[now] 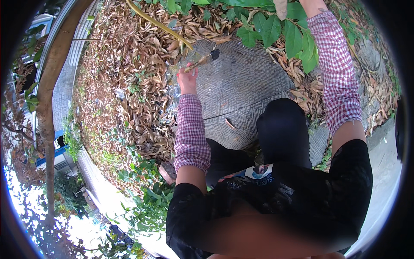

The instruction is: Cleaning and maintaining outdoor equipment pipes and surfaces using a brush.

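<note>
My left hand (188, 79) is closed around a slim brush (202, 63) with a brownish handle and a dark, squared end pointing right. Close above it, the tip of a yellow hose (166, 29) comes down from the top edge. Something clear and shiny, perhaps water, shows between the hose tip and the brush. Only the wrist and a small part of my right hand (311, 6) show at the top edge, beside large green leaves (271, 31). Its fingers are out of the picture. A pale brown, tapering object (281, 8) hangs near it; I cannot tell what it is.
A grey textured slab (241, 82), cracked across, lies under my hands and before my knees. Dry brown leaves (142, 86) cover the ground to its left. A tree trunk (51, 90) rises at the far left. Green shrubs (155, 207) grow at the lower left. Pale paving (384, 172) borders the right.
</note>
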A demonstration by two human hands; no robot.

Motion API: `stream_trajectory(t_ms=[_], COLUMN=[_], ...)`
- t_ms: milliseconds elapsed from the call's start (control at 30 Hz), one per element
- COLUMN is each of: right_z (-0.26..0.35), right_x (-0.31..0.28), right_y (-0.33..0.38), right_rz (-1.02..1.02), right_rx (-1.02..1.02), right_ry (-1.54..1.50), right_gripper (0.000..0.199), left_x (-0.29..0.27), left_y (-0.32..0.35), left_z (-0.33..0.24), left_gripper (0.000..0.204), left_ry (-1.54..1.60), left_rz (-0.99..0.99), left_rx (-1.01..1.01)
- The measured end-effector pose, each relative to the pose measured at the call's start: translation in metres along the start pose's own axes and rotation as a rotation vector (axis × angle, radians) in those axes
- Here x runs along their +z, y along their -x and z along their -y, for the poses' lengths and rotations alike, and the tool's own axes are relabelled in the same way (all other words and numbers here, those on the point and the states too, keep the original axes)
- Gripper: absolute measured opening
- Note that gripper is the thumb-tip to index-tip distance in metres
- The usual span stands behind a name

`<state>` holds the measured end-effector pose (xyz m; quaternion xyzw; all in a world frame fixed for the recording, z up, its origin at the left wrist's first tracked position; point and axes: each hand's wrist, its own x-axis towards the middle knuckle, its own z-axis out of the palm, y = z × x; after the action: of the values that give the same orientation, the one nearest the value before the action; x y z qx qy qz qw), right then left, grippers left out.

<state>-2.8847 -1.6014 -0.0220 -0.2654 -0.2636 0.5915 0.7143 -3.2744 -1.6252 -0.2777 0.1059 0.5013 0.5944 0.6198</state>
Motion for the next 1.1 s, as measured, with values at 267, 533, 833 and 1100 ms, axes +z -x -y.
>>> stream_trajectory(t_ms=[267,533,833,1100], right_z=[0.002,0.009,0.005,-0.001], right_x=[0.022,-0.015,0.027,0.016], right_y=[-0.004,-0.041,-0.012,-0.013], right_rz=[-0.005,0.240,-0.037,-0.017], right_rx=[-0.022,0.450,0.011,0.054], right_ry=[0.002,-0.659,-0.029,-0.073], right_gripper=[0.044,0.042,0.040,0.040], left_x=[-0.049,-0.049,-0.033,-0.030], left_y=[-0.013,-0.013,-0.011,-0.012], left_z=[-0.030,-0.026,-0.013,-0.021], left_gripper=[0.024,0.030,0.031,0.025], left_ry=[0.303,0.285,0.316,0.385], left_rz=[-0.245,-0.210,-0.233,-0.110], left_rx=[-0.082,-0.142,-0.086,-0.028])
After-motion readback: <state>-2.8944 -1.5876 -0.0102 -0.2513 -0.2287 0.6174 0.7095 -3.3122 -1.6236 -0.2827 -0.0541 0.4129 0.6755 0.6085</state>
